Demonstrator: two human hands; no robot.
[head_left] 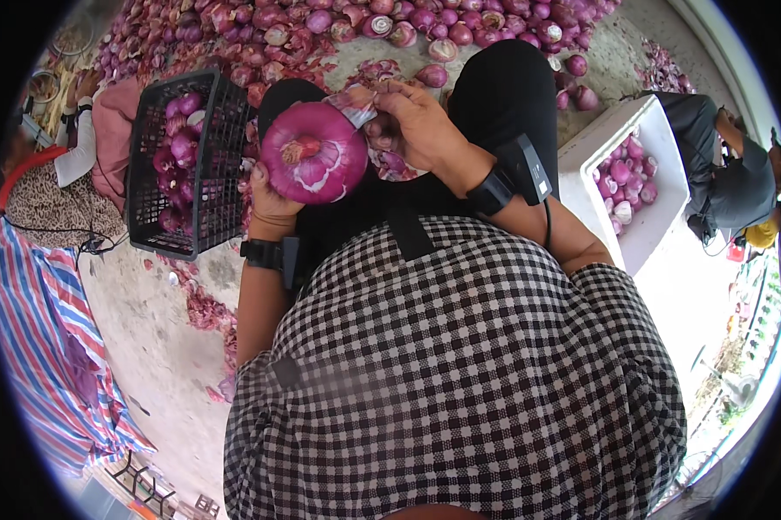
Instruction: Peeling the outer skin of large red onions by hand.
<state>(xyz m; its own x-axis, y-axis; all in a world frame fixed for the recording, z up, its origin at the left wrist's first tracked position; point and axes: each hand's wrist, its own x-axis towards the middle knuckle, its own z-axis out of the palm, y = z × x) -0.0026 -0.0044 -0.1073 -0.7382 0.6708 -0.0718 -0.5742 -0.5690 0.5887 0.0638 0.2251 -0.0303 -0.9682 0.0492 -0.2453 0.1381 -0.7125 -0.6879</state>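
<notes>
A large, shiny purple-red onion (321, 165) rests in my left hand (273, 198), whose fingers cup it from below and behind. Its brownish dry end faces up, and a pale ring-shaped mark shows on the near side. My right hand (421, 126) is closed just to the right of the onion, pinching a thin grey blade-like piece (356, 108) with reddish skin about it. That piece meets the onion's upper right edge; its kind is hard to make out. Peeled skins lie below my right hand, between my knees.
A black plastic crate (201, 173) with peeled onions stands at my left, a white foam box (650, 234) with more onions at my right. Ahead spreads a large onion heap (390, 22) with loose skins. People sit at both sides; a striped sheet (48, 338) hangs lower left.
</notes>
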